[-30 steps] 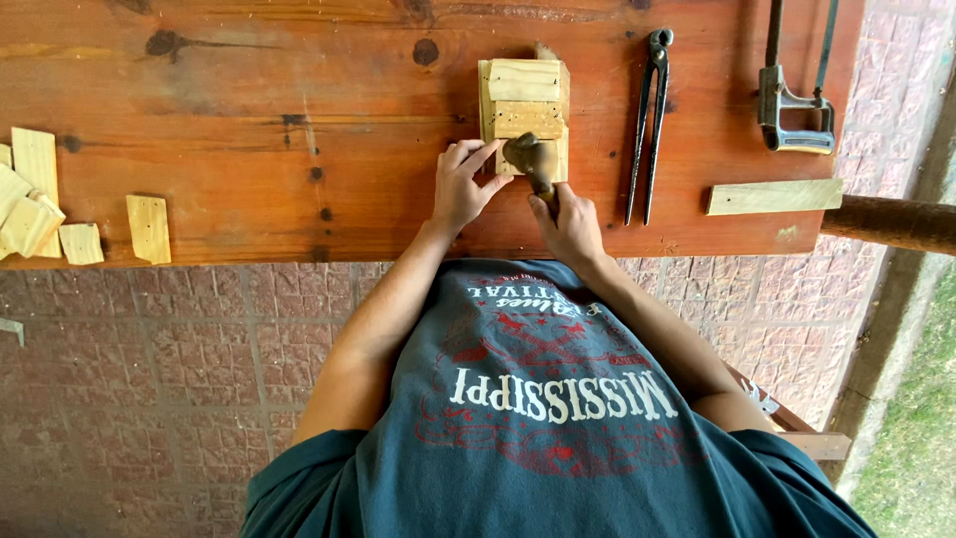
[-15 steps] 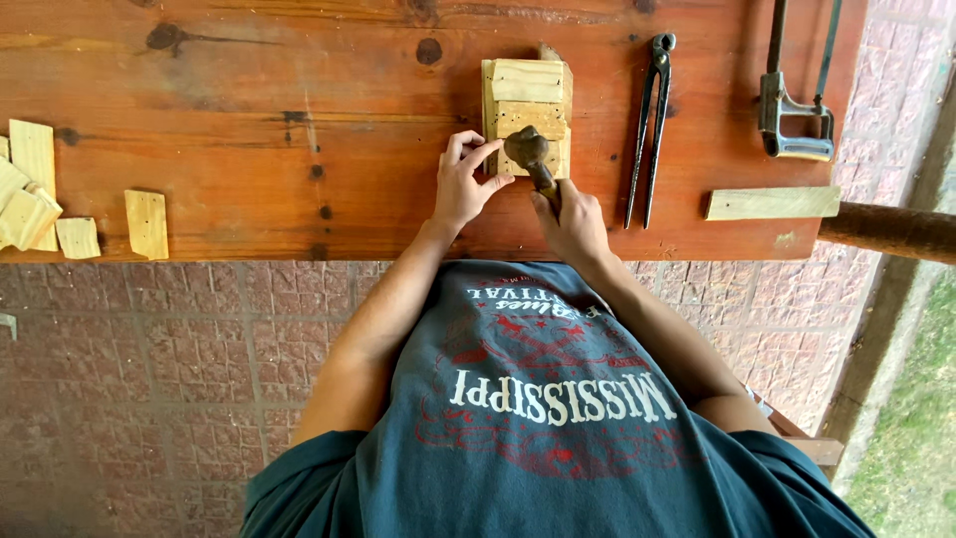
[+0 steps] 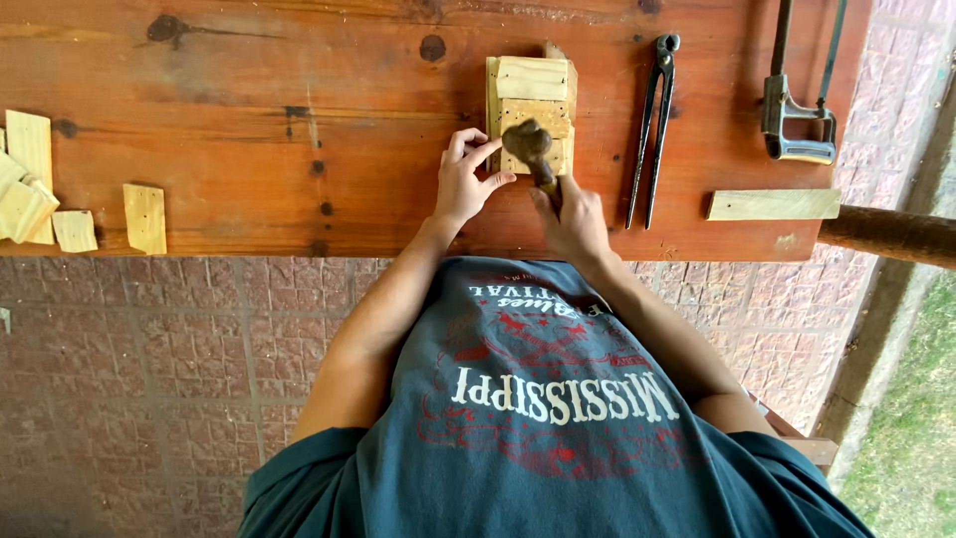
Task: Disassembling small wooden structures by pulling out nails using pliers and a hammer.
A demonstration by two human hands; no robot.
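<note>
Pale pine block stack (image 3: pixel 531 95) sits mid-bench, upper centre of view, on the red-brown wooden bench (image 3: pixel 249 120); no containers seen. L hand (image 3: pixel 468 184): fingers part-curled, thumb and forefinger tips drawn together in a pinch at the stack's near left edge; whatever they pinch is too small to tell. R hand (image 3: pixel 573 224): fingers wrapped tight around the handle of a hammer (image 3: pixel 533 149). Hammer long axis runs from the person outward, leaning slightly left; dark head sits over the stack's near block, contact w/ wood unclear. Pincers (image 3: pixel 652 125) lie just right of stack, lengthwise away from the person. Saw frame (image 3: pixel 797 100) further right, thin slat (image 3: pixel 774 204) near it. Small wood offcuts (image 3: pixel 60 189) well apart at left edge.
</note>
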